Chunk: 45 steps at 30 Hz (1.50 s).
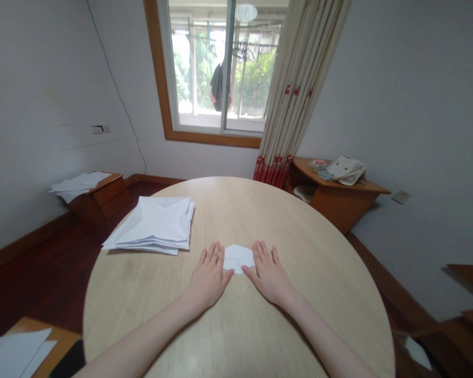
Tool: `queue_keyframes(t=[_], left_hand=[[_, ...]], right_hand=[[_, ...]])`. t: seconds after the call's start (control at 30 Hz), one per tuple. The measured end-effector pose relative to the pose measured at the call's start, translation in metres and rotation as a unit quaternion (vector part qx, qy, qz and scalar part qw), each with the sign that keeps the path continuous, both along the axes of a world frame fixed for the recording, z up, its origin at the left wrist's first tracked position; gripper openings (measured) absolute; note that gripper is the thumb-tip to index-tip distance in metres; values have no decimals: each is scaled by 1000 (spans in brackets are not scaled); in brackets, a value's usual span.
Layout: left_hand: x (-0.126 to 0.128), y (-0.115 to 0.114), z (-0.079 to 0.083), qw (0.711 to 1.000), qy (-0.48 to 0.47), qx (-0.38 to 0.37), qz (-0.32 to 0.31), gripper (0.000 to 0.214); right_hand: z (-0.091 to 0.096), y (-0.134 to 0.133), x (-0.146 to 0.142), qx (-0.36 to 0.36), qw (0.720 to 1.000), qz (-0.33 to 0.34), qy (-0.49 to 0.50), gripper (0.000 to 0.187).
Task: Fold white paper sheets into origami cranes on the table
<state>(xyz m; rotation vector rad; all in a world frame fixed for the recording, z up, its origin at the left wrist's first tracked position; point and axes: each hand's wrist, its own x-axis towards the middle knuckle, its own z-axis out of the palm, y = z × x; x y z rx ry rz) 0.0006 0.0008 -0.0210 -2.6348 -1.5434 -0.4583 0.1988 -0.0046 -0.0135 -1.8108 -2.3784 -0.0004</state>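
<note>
Low in the middle, the left hand and right hand lie open beside folded white paper, which could slip if bumped.

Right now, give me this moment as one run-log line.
left hand: flat on round wooden table, beside folded white paper | right hand: flat, opposite side | nearby: stack of folded paper

Bright window daylight; warped edges

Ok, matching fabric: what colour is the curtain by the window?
The curtain is cream with red flowers and a red hem, best in the head view.
</note>
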Motion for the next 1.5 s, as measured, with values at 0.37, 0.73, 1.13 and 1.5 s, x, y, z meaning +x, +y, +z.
queue_keyframes(t=[0.37,0.73,1.13,1.5], left_hand=[[-6,7,13,986,-50,-40,-151,30],[-7,6,20,976,-92,-35,-193,18],[-5,4,25,968,-158,-64,-184,21],[-1,1,27,976,-173,-72,-112,17]], right_hand=[[6,-3,5,-38,990,113,77,55],[29,-10,2,-48,977,149,143,40],[28,-10,-2,4,967,185,172,28],[19,-5,-16,13,973,95,212,12]])
